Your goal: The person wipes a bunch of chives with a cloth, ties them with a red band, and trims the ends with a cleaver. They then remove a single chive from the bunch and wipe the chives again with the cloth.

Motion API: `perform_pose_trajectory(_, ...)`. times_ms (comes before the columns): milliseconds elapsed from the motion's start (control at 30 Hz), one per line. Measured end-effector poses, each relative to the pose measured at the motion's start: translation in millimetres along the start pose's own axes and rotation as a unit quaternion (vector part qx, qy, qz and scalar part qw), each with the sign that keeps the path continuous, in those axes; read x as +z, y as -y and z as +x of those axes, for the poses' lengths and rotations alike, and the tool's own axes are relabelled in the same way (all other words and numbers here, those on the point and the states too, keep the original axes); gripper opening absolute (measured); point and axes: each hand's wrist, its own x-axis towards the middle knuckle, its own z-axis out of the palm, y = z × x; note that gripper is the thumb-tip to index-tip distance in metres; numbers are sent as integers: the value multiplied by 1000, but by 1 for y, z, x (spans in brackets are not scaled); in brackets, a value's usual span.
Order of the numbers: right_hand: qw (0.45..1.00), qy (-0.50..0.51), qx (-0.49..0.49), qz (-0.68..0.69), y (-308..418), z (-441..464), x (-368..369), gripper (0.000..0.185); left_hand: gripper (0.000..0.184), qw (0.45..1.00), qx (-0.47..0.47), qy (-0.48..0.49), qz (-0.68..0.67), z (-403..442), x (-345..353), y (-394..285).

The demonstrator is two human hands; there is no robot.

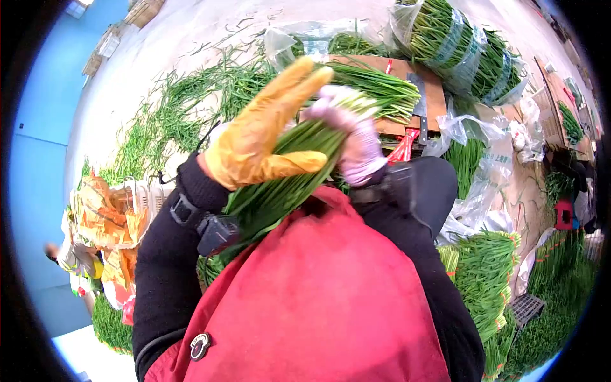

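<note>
My right hand point(358, 141), in a pale pinkish glove, is wrapped round the white stem end of a bunch of garlic chives point(304, 145). The green leaves hang down and to the left over my red apron point(318, 286). My left hand point(258, 134), in an orange rubber glove, is raised over the leaves with its fingers stretched and the thumb spread apart. Beyond my hands, more chives point(382, 86) lie on a wooden board point(434, 95) beside a knife with a broad blade point(417, 95). Red ties point(402, 148) hang near the board's front edge.
Loose chive leaves point(172, 121) litter the floor ahead and left. A large plastic-wrapped chive bundle point(458, 48) lies at upper right. Stacked tied bunches point(484, 274) stand at right. A white basket point(149, 197) and orange bags point(102, 213) are at left. Another person point(582, 197) is at far right.
</note>
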Motion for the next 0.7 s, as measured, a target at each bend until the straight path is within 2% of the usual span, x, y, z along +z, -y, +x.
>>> perform_pose_trajectory(67,995,33,-95,4,31,15,-15,30,86,998,0,-65,14,-19,-16,9)
perform_pose_trajectory(100,986,8,-159,-42,45,26,-24,33,84,994,-15,-107,-18,-29,-22,16)
perform_pose_trajectory(133,980,-22,-196,-39,60,27,-21,32,82,987,-28,-149,-50,-37,-28,21)
perform_pose_trajectory(200,959,25,-277,-61,88,41,-36,27,77,979,-21,-203,-24,-45,-45,28)
perform_pose_trajectory(233,944,-1,-319,-81,103,45,-36,28,72,973,-21,-231,-13,-48,-50,28)
perform_pose_trajectory(333,923,18,-382,-45,134,41,-16,28,68,960,-103,-253,-63,-53,-51,15)
perform_pose_trajectory(367,920,26,-390,-28,138,45,-8,29,67,959,-68,-263,-83,-50,-46,18)
perform_pose_trajectory(400,910,-17,-404,-93,137,43,13,29,66,960,-54,-267,-61,-47,-43,17)
perform_pose_trajectory(467,887,12,-409,-213,145,61,11,27,65,961,-21,-275,-19,-35,-37,13)
perform_pose_trajectory(500,915,-5,-383,-128,135,47,39,27,72,961,10,-277,-7,-26,-35,13)
perform_pose_trajectory(533,912,49,-386,-128,138,56,40,24,75,962,36,-272,5,-15,-30,10)
perform_pose_trajectory(600,900,91,-411,-112,134,68,56,33,82,962,89,-258,29,6,-27,1)
perform_pose_trajectory(633,918,61,-383,-85,132,75,54,31,91,977,-9,-208,55,6,-35,-7)
perform_pose_trajectory(667,900,66,-416,-108,132,85,49,27,92,976,12,-209,62,11,-35,-2)
perform_pose_trajectory(700,914,55,-398,-53,129,87,47,23,93,974,35,-212,72,19,-35,5)
